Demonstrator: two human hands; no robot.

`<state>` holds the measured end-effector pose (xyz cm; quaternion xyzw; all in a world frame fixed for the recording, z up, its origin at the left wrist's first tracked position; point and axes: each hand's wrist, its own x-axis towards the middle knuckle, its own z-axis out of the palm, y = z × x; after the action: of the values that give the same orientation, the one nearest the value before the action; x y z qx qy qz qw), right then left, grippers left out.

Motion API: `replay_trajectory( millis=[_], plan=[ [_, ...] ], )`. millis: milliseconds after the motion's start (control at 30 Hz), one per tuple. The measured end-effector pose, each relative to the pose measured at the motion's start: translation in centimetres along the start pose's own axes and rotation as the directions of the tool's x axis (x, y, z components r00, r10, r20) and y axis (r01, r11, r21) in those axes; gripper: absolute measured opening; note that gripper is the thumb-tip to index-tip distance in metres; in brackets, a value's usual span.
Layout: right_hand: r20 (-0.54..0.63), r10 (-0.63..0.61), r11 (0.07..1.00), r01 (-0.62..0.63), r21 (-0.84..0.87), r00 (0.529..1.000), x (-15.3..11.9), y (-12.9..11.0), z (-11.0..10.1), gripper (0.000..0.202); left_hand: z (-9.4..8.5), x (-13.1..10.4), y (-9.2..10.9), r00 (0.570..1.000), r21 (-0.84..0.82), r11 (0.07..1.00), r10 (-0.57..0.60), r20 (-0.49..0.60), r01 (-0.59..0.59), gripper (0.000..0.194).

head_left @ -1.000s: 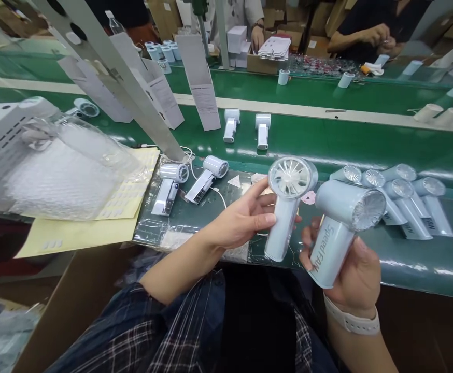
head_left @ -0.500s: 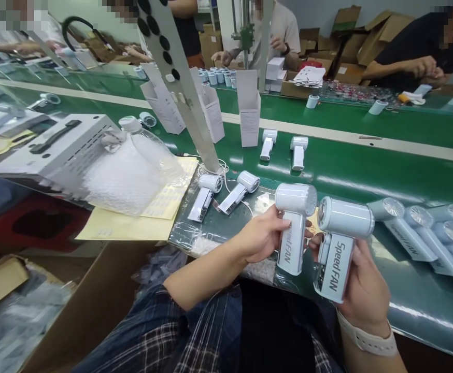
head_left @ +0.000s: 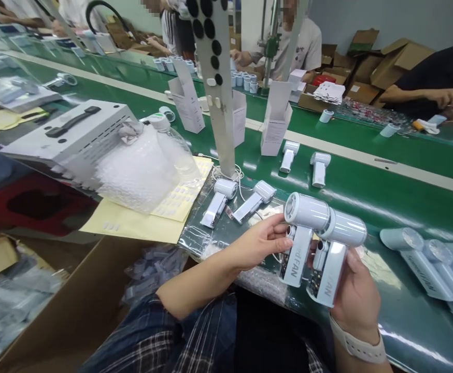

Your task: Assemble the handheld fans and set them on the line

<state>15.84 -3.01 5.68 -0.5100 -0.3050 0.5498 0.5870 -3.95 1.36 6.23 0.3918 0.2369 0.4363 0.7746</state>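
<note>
My left hand (head_left: 267,241) is closed on the handle of a pale blue handheld fan (head_left: 307,211). Its handle is open along one side, with inner parts showing. My right hand (head_left: 358,290) grips a second handheld fan (head_left: 349,228) by its handle, which is also open on its left side and shows dark parts. The two fan heads overlap in my view; whether they touch I cannot tell. Behind my left hand, a handheld fan (head_left: 218,201) and another handheld fan (head_left: 254,201) lie on the mat with their handles open.
Several fans (head_left: 424,269) lie in a row at the right. Two fans (head_left: 319,168) and white boxes (head_left: 277,127) stand on the green belt (head_left: 351,178). A metal post (head_left: 222,114) rises ahead. At left are a bubble-wrap bag (head_left: 133,171) and a machine (head_left: 67,127). People work opposite.
The left fan has turned, so its round grille and open handle side now face left. Both fans have come closer together, their heads now overlapping. The view has shifted left.
</note>
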Motion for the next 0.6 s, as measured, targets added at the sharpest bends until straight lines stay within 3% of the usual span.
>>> replay_trajectory(
  millis=[67,133,233,333,433,533,600],
  plan=[
    [0.019,-0.055,0.998,0.055,0.000,0.998,0.0,0.2,-0.2,0.034,-0.1,-0.2,0.3,1.000,0.092,0.996,0.013,-0.017,-0.011,0.058],
    [0.056,-0.182,0.980,0.186,-0.068,0.982,0.0,0.2,-0.5,0.039,-0.2,-0.3,0.6,0.999,0.235,0.971,0.054,-0.007,-0.050,0.054],
    [0.266,-0.400,0.873,0.453,-0.181,0.877,0.2,-0.3,-1.2,0.052,-0.6,-0.2,0.5,0.968,0.475,0.843,0.232,0.099,-0.251,0.045],
    [0.454,-0.483,0.762,0.615,-0.203,0.749,0.5,-0.9,-1.9,0.039,-1.2,0.1,0.1,0.848,0.616,0.588,0.424,0.317,-0.524,0.033],
    [0.509,-0.553,0.675,0.713,-0.190,0.660,0.3,-1.3,-2.6,0.029,-1.6,0.5,0.0,0.716,0.631,0.361,0.484,0.503,-0.687,0.032],
    [0.526,-0.606,0.607,0.774,-0.179,0.597,-0.2,-1.2,-3.0,0.029,-1.5,0.7,0.2,0.661,0.627,0.258,0.479,0.578,-0.735,0.030],
    [0.519,-0.613,0.602,0.778,-0.182,0.596,-0.4,-0.9,-3.1,0.029,-1.2,0.7,0.3,0.648,0.625,0.229,0.464,0.603,-0.746,0.031]
  ],
)
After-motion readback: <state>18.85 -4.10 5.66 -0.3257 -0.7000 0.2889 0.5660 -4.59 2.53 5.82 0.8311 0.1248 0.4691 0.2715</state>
